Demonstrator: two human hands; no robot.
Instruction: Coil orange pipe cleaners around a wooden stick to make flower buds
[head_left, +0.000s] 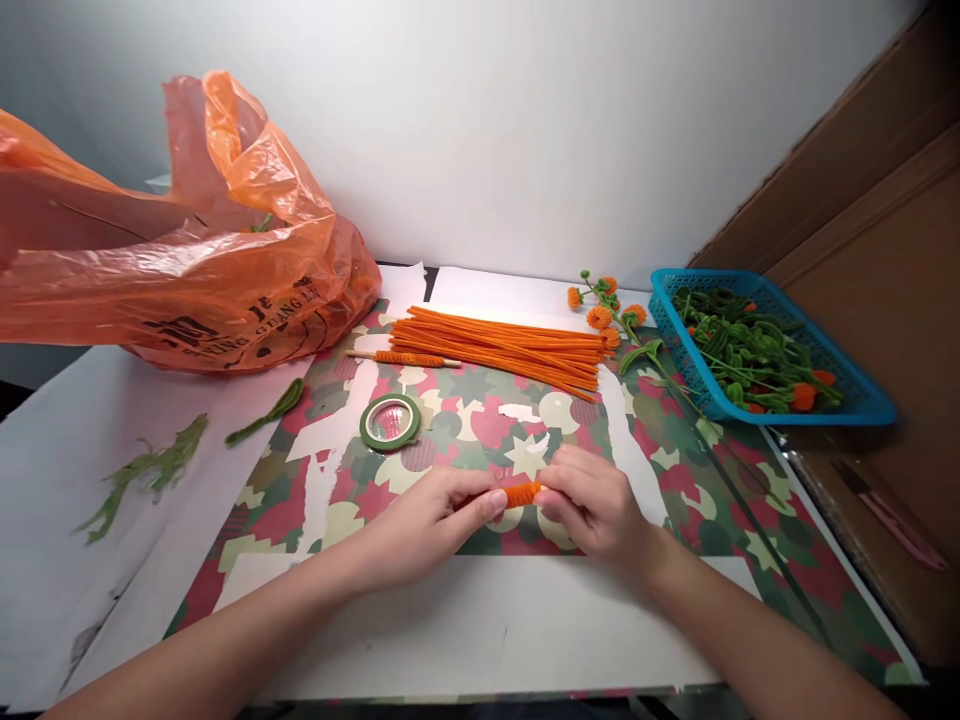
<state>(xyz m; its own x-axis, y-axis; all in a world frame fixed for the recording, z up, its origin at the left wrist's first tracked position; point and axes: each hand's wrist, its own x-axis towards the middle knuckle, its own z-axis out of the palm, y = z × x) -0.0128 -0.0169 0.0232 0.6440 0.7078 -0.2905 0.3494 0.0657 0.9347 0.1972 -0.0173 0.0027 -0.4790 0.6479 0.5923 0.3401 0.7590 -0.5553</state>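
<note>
Between my two hands is a short orange coil (522,495) of fuzzy stem. My left hand (450,510) pinches its left end with thumb and fingers. At its right end, my right hand (589,497) is closed on it, fingertips together. Beyond the hands lies a bundle of orange fuzzy stems (502,348). A thin stick wrapped in orange (409,358) rests at the bundle's left. A roll of green tape (390,422) lies flat nearer to my left hand.
An orange plastic bag (247,270) stands at the back left. Green fuzzy pieces (266,412) lie below it. Orange flowers on green stems (600,317) lie beside a blue basket (847,410) of green and orange pieces. A pink-handled tool (896,520) is at the far right.
</note>
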